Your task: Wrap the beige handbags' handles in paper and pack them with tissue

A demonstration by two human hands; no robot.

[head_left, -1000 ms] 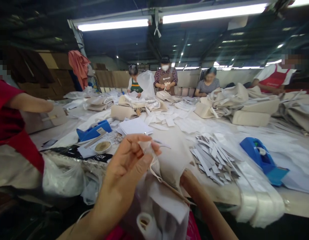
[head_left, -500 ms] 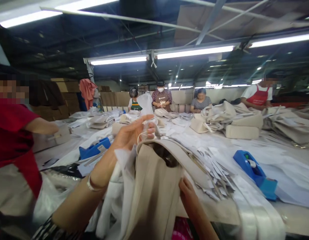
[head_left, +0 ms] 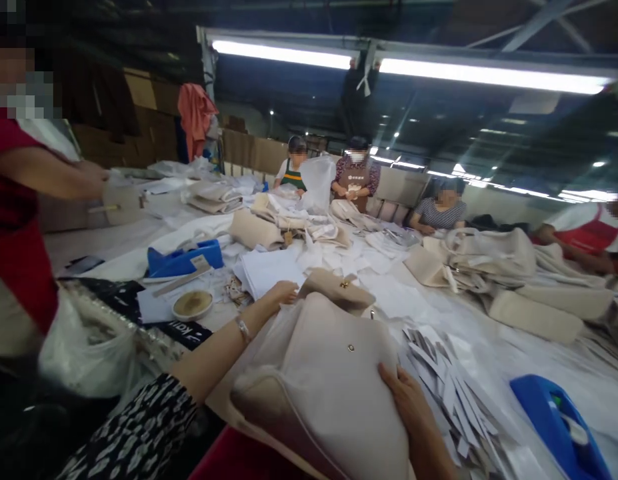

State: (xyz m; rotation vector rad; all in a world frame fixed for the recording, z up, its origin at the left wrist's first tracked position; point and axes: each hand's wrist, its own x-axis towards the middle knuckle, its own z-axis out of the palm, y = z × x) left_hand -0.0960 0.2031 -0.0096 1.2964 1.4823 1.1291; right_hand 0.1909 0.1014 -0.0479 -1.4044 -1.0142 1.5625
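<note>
A beige handbag (head_left: 339,373) lies tilted in front of me, its smooth front panel with a small round metal stud facing up. Behind that panel its flap (head_left: 333,288) lies folded back, showing a gold-coloured clasp. Thin whitish wrapping (head_left: 273,333) shows along the bag's left side. My left hand (head_left: 283,293) is closed at the far left corner of the bag, by the flap; its fingertips are partly hidden. On the near right side, my right hand (head_left: 406,397) grips the bag's edge, thumb over the front panel and the other fingers mostly out of sight.
Blue tape dispensers stand at left (head_left: 186,259) and right (head_left: 559,420). White paper strips (head_left: 453,387) lie right of the bag. A round dish (head_left: 192,304) and white sheets (head_left: 269,270) are on the left. Beige bags (head_left: 493,267) pile up at right. Co-workers surround the table (head_left: 123,233).
The handbag has turned from upright to lying with its front panel up, and its flap is folded back. My left hand has moved down from the strap to the bag's far corner. The view has shifted.
</note>
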